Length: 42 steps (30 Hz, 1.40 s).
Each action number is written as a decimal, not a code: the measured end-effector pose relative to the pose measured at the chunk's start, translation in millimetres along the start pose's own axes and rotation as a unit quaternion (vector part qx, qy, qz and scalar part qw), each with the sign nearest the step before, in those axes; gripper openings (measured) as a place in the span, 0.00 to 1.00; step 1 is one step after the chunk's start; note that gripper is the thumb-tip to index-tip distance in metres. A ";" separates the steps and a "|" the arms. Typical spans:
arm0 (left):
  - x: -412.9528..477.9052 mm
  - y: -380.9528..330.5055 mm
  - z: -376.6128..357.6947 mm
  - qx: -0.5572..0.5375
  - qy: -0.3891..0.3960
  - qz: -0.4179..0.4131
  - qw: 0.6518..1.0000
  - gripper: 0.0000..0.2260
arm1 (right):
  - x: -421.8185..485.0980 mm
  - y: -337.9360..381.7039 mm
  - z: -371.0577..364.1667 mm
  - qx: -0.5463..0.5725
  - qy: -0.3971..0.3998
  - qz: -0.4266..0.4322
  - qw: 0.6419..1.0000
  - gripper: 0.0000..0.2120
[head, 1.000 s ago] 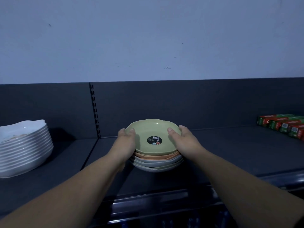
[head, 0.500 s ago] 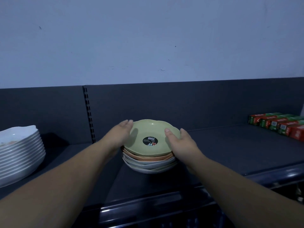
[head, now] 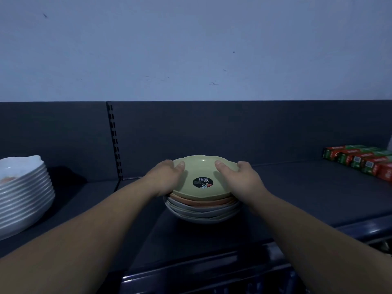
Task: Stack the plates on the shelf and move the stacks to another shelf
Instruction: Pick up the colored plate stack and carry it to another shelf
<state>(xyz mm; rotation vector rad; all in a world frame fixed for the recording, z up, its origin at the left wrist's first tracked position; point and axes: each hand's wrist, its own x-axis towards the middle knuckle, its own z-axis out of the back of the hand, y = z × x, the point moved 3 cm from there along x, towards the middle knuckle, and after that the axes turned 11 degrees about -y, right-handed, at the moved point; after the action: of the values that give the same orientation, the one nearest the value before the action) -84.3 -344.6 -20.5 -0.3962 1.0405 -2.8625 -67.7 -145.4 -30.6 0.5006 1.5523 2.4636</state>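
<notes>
Nearest are the two bare arms, reaching forward over the front edge of the dark shelf (head: 307, 194); the left hand (head: 167, 177) and the right hand (head: 239, 179) sit on either side of a stack of coloured plates (head: 201, 206); the fingers (head: 179, 164) of each hand curl over the rim of the green top plate (head: 203, 172), thumbs on top, the other fingers hidden down the sides; so both hands are gripping the stack, not letting go.

The stack stands on the shelf between the two hands, flat and level, open side up; the plates are round, so no side is longer, and the black sticker (head: 202, 182) faces up.

I think the stacking of this pile is done; the move to another shelf looks about to start.

Further left, well apart from the fingers, a tall pile of white plates (head: 23, 194) waits; far right lie red and green boxes (head: 364, 161).
</notes>
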 end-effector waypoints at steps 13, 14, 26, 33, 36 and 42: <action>-15.3 12.5 0.4 -0.142 -0.086 0.070 0.984 0.28 | -12.4 -11.2 24.5 0.112 -0.002 -0.006 0.994 0.37; -15.6 16.0 -1.9 -0.182 -0.083 0.080 0.977 0.27 | -14.6 -13.4 22.0 0.092 0.003 0.004 0.996 0.36; -30.1 17.1 -4.7 -0.171 -0.135 0.119 0.969 0.23 | 1.1 -11.3 9.8 0.013 0.094 0.031 0.995 0.30; -31.7 15.5 10.0 -0.132 -0.128 0.095 0.978 0.28 | 5.5 -11.6 20.8 0.033 0.105 0.048 0.993 0.33; -29.4 9.1 21.0 -0.124 -0.148 0.060 0.979 0.29 | 6.7 -7.7 22.8 0.039 0.078 0.077 0.993 0.33; -12.1 -19.3 25.1 0.029 -0.038 -0.013 0.999 0.26 | 13.5 11.2 10.1 -0.115 0.097 0.134 0.979 0.35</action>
<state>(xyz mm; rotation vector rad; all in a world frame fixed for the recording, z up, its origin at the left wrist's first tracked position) -65.6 -343.5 7.8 -0.5150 0.9442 -2.8677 -76.1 -137.3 -14.1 0.4667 1.3098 2.9305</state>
